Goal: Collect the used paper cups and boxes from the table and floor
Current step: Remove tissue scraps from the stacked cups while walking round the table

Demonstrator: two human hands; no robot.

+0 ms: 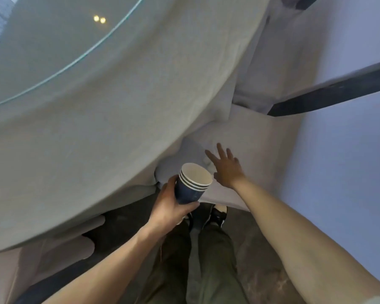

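Hands: left hand (170, 208) clamped around nested blue paper cups (192, 184); right hand (225, 166) spread, empty, reaching toward white crumpled item (207, 164) beside draped bench (97, 128). Collection underway; next requires grasping it.

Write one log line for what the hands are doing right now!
left hand: holds stack of blue paper cups | right hand: open, reaching toward white cloth beside table edge | boxes: none seen
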